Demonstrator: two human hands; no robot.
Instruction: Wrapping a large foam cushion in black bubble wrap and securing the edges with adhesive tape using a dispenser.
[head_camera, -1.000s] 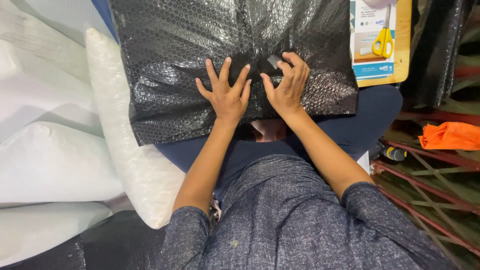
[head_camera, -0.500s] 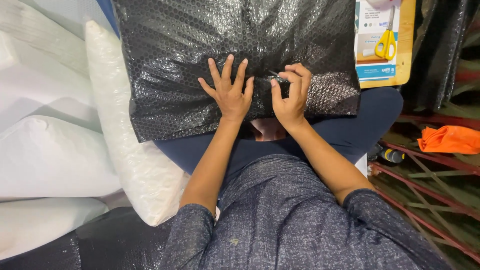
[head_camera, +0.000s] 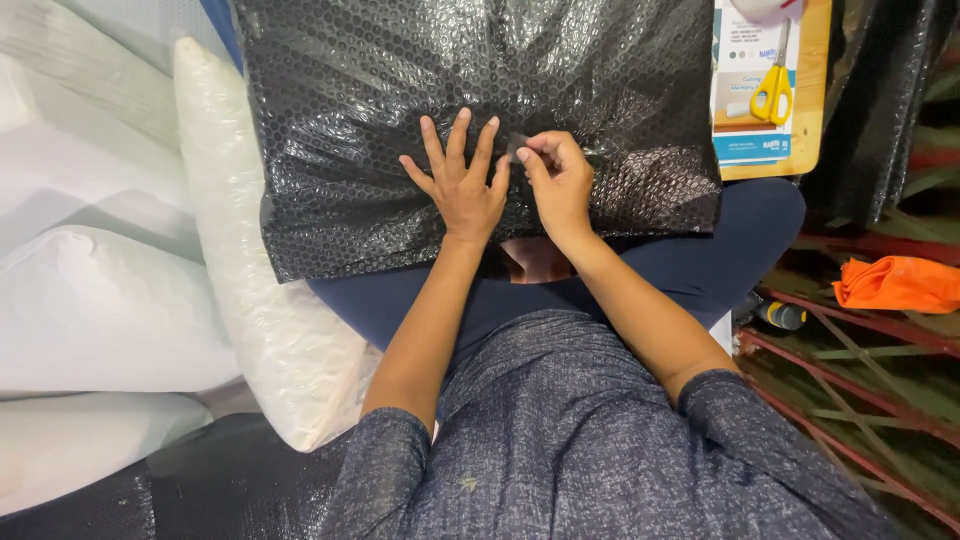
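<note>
On the person's lap lies a parcel wrapped in black bubble wrap (head_camera: 480, 130), its near edge over the knees. The left hand (head_camera: 462, 180) rests flat on the wrap with fingers spread wide, pressing the fold down. The right hand (head_camera: 560, 175), just beside it and touching its fingertips, is curled narrow and pinches a small piece of what looks like clear tape (head_camera: 519, 146) at the seam; whether it is already stuck I cannot tell. To do this well, the flat hand should keep the fold taut and unmoving while the pinching fingers lay the strip squarely across the seam and rub it down, since bubbles give poor grip. Yellow scissors (head_camera: 772, 88) lie on a wooden board (head_camera: 812, 100) well apart to the right, and white padded bags (head_camera: 110, 310) stack at the left.
</note>
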